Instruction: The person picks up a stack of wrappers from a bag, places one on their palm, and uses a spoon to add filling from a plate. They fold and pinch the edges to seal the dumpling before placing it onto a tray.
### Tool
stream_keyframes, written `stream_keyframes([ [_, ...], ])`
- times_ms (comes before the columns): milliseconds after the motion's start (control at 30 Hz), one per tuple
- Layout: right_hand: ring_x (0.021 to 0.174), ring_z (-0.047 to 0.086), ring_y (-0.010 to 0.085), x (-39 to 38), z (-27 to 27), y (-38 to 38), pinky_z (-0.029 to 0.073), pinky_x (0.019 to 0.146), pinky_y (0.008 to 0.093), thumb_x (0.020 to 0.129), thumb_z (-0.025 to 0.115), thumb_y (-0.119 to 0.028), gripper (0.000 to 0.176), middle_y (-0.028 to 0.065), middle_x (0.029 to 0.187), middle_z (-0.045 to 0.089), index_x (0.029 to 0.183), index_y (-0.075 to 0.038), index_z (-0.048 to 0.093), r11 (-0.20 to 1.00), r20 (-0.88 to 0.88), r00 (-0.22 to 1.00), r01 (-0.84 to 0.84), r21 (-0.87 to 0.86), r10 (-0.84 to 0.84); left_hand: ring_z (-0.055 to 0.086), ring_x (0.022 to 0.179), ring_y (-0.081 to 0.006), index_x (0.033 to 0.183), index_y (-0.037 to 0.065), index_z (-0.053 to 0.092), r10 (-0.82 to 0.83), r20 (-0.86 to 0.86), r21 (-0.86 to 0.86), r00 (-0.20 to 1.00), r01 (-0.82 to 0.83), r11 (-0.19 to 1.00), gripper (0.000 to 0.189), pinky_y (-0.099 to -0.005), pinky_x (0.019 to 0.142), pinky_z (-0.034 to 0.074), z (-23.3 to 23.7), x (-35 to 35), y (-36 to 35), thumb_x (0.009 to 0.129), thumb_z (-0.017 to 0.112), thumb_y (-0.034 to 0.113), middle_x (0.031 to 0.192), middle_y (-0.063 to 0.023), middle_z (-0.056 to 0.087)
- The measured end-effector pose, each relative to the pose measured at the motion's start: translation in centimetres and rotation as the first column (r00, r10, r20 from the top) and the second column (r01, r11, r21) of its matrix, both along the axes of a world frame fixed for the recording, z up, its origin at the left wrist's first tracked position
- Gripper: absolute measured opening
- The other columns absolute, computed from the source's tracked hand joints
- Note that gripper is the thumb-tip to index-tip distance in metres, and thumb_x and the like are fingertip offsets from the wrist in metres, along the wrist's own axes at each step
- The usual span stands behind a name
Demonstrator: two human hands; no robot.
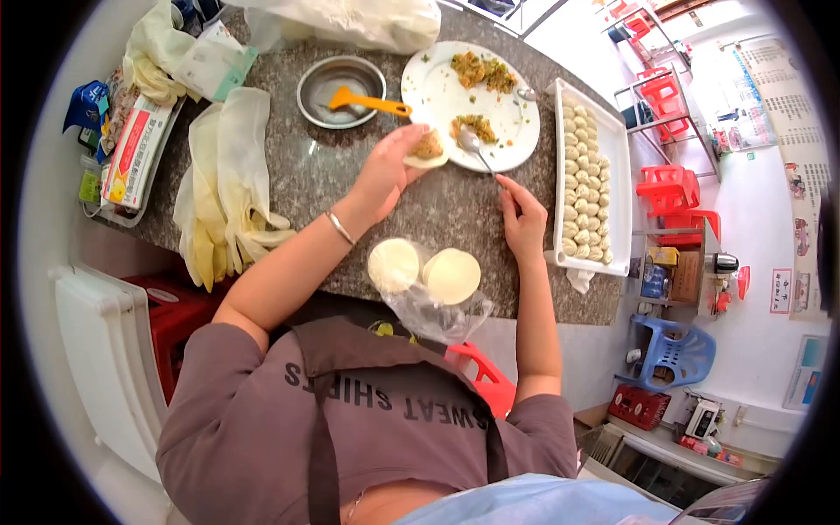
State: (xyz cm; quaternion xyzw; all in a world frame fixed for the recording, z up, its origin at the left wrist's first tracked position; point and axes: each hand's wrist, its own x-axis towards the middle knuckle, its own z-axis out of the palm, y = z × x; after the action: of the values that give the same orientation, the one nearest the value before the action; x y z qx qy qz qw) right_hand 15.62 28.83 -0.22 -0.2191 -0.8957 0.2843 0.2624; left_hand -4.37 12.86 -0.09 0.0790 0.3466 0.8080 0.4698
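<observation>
My left hand (391, 171) holds a round dumpling wrapper (426, 161) with a lump of filling (427, 144) on it. Between the fingers of my right hand (523, 215) is the handle of a metal spoon (472, 144). The spoon's bowl rests in a small heap of chopped filling on the white plate (429, 96); a larger heap (483, 72) lies at the plate's far side. Two stacks of round wrappers, a left stack (394, 265) and a right stack (452, 276), sit on a clear plastic bag (446, 317) at the counter's near edge.
Rows of shaped dumplings (584, 184) fill part of a white tray (619, 201) on the right. A metal bowl (315, 107) with an orange scraper (367, 102) stands behind my left hand. Rubber gloves (219, 184) and a box-filled basket (131, 210) lie left.
</observation>
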Motion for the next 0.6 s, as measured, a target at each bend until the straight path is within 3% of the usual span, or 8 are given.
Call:
stream_keyframes([
  [33,0.058,0.054,0.016,-0.6,0.1,0.5,0.045,0.057,0.0278,0.089,0.061,-0.004,0.023,0.0092,0.081,0.066,0.11,-0.009,0.069,0.998,-0.043,0.998,0.036,0.056,-0.034,0.059,0.11,-0.0164,0.125,0.0,0.049,-0.021,0.029,0.022,0.999,0.02,1.0,0.036,-0.0309,0.095,0.051,1.1,0.0,-0.3,0.098,0.055,0.022,0.12,-0.0092,0.057],
  [133,0.061,0.057,0.019,-1.6,0.6,1.3,0.047,0.059,0.0293,0.089,0.062,-0.007,0.022,0.0096,0.079,0.064,0.109,-0.009,0.069,0.989,-0.038,0.996,0.08,0.126,-0.076,0.058,0.11,-0.0151,0.131,-0.002,0.044,-0.024,-0.108,0.011,0.994,0.026,1.0,0.049,-0.0278,0.095,0.05,0.8,0.3,-0.3,0.088,0.066,0.005,0.122,-0.0109,0.057],
  [233,0.074,0.061,0.0242,-2.7,1.5,1.4,0.049,0.067,0.0331,0.087,0.065,-0.009,0.023,0.0101,0.083,0.063,0.109,-0.008,0.068,0.952,0.038,0.99,0.121,0.283,-0.138,0.058,0.111,-0.0149,0.134,-0.002,0.042,0.005,-0.28,0.081,0.96,0.019,0.996,0.055,-0.0265,0.095,0.049,0.9,0.7,-0.4,0.085,0.068,-0.001,0.125,-0.0103,0.056],
  [300,0.08,0.061,0.0258,-4.3,2.2,0.7,0.048,0.075,0.0344,0.085,0.067,-0.01,0.024,0.0099,0.088,0.065,0.109,-0.007,0.068,0.951,-0.117,0.993,0.065,0.303,-0.031,0.058,0.112,-0.0147,0.136,-0.003,0.041,-0.007,-0.276,0.081,0.961,0.03,0.996,0.059,-0.0264,0.096,0.049,1.4,0.6,-0.6,0.083,0.068,-0.004,0.127,-0.0109,0.056],
  [367,0.081,0.062,0.0234,-5.9,3.1,-0.9,0.048,0.079,0.0322,0.084,0.068,-0.012,0.023,0.0086,0.087,0.065,0.106,-0.005,0.069,0.993,-0.113,0.994,0.013,0.114,0.0,0.057,0.115,-0.0165,0.139,-0.001,0.041,-0.065,-0.201,0.108,0.977,0.088,0.99,0.06,-0.0272,0.095,0.049,1.6,0.4,-0.8,0.084,0.064,-0.007,0.129,-0.0111,0.055],
  [400,0.083,0.062,0.0208,-6.9,3.6,-1.5,0.047,0.079,0.0313,0.084,0.069,-0.012,0.022,0.0078,0.087,0.066,0.105,-0.004,0.069,0.99,-0.086,0.994,-0.077,-0.122,0.066,0.057,0.115,-0.0165,0.139,-0.001,0.041,-0.07,-0.205,0.098,0.976,0.091,0.991,0.06,-0.0272,0.095,0.049,1.6,0.4,-0.9,0.084,0.064,-0.007,0.129,-0.0111,0.055],
  [467,0.086,0.062,0.0118,-8.4,3.4,-1.6,0.047,0.079,0.0272,0.084,0.07,-0.012,0.02,0.0048,0.09,0.069,0.101,0.0,0.07,0.845,-0.121,0.985,-0.166,-0.508,0.121,0.058,0.114,-0.016,0.141,0.0,0.04,-0.038,-0.237,0.16,0.971,0.077,0.984,0.06,-0.0254,0.092,0.05,1.7,0.4,-0.9,0.086,0.064,-0.003,0.129,-0.0102,0.056],
  [600,0.084,0.062,0.0072,-9.7,2.8,-1.8,0.048,0.076,0.022,0.088,0.067,-0.01,0.017,0.0039,0.093,0.069,0.101,0.002,0.069,0.72,-0.292,0.954,-0.248,-0.648,0.065,0.06,0.106,-0.011,0.14,0.002,0.042,-0.055,-0.231,0.094,0.971,0.079,0.992,0.05,-0.0226,0.085,0.051,2.5,0.1,-1.4,0.094,0.059,0.006,0.125,-0.007,0.059],
])
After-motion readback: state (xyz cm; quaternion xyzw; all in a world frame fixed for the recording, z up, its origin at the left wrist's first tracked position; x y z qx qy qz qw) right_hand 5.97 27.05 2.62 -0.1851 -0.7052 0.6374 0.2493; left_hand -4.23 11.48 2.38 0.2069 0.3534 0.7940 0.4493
